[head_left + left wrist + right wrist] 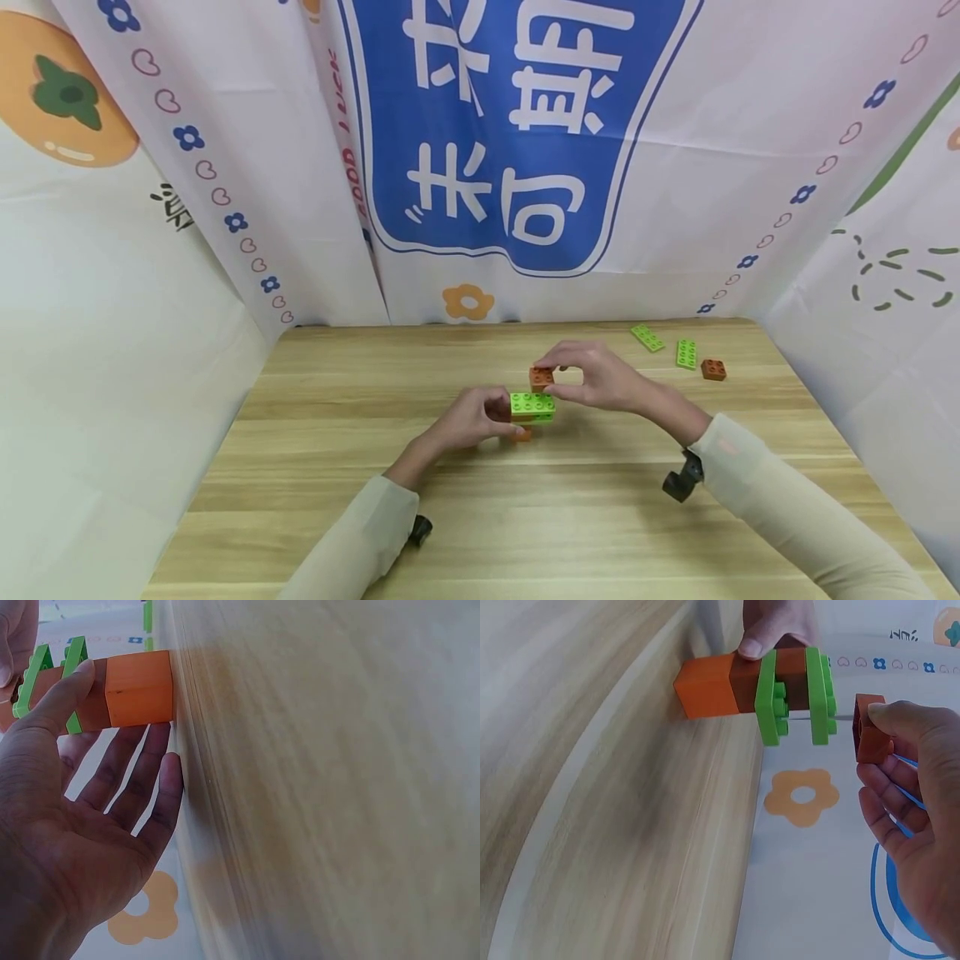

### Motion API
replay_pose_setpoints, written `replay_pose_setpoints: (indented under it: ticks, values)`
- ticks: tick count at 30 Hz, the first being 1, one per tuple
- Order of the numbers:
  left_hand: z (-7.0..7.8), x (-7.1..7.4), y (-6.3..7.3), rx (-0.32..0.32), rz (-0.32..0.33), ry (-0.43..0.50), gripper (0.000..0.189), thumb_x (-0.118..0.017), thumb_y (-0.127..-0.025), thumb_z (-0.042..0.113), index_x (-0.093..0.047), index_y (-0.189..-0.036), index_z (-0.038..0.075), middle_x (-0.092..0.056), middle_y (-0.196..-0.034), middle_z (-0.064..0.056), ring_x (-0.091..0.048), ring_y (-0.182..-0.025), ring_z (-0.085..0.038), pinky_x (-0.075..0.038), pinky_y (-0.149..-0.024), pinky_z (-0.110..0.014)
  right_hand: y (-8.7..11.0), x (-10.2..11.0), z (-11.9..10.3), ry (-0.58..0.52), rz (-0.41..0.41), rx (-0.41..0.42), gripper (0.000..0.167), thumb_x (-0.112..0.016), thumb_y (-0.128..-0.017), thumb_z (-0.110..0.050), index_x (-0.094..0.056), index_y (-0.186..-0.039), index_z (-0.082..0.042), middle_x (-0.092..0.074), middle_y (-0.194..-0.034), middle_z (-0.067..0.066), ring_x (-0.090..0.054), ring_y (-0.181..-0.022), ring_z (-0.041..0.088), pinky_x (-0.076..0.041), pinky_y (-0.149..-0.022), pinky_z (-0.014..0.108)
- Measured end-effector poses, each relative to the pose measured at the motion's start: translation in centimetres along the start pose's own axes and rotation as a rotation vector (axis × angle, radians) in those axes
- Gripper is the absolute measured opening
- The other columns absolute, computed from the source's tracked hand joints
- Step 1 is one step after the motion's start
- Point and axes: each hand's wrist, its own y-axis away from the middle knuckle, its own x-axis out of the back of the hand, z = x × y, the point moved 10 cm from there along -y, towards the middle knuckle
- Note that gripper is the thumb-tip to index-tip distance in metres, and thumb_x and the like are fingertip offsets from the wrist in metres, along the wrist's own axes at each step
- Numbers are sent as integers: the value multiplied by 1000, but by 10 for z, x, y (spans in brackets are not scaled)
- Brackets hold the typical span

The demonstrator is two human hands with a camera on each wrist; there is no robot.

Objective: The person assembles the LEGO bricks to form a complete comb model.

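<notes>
A stack of toy building bricks stands on the table: an orange block [707, 686] at the bottom, then brown blocks alternating with two green studded plates [532, 405]. My left hand [471, 418] holds this stack from the left side, its thumb against a brown block and fingers behind. Just above the top plate, my right hand [602, 379] pinches a brown brick [871, 729] between thumb and fingers. In the right wrist view a small gap separates that brick from the studs of the top plate.
Toward the table's back right lie two green plates [647, 337] [686, 354] and a brown studded brick [714, 369]. White printed cloth [315, 283] hangs behind the wooden table [480, 517] and along both sides.
</notes>
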Motion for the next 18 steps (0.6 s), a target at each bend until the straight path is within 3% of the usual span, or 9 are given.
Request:
replay_pose_setpoints:
  ticks: [18]
  values:
    - [1,0,0,-17,-3,-8,19,-88,-90,24,-73,-97,14,-75,-95,4,-66,-83,-11,-55,-75,-28,-6,-20,-9,-55,-22,14,33,-86,-90,-12,-78,-121,-4,-78,-112,4,-74,-102,16,-62,-84,39]
